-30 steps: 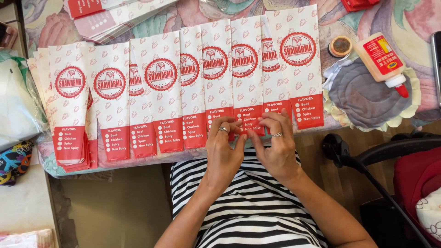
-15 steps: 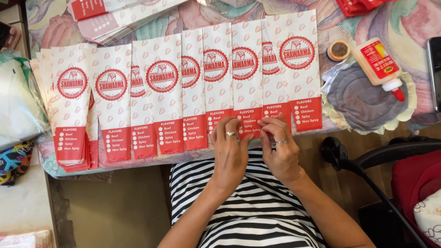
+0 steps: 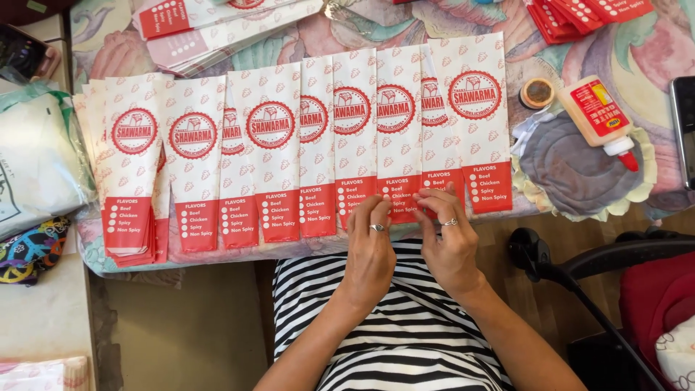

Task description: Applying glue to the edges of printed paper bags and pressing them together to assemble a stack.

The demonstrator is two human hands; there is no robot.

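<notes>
About 10 paper bags [image 3: 272, 145] (overlapping), 1 glue bottle [image 3: 599, 116], 1 tape roll [image 3: 537, 93].

What I can't make out from the head camera

My left hand [image 3: 371, 250] and right hand [image 3: 450, 242] cover the lower red ends of the paper bags [image 3: 394, 130] at the frame's centre, so I can't see what the fingertips pinch there, nor whether either hand is closed on anything. The bags overlap, each hiding a strip of its neighbour. At the top edge, the stack of bags [image 3: 217, 32] and the red sheets [image 3: 586, 18] in the upper right are cut off. The dark device [image 3: 684, 130] at the right edge shows only a sliver. The white sack [image 3: 32, 174] at left runs out of frame.
</notes>
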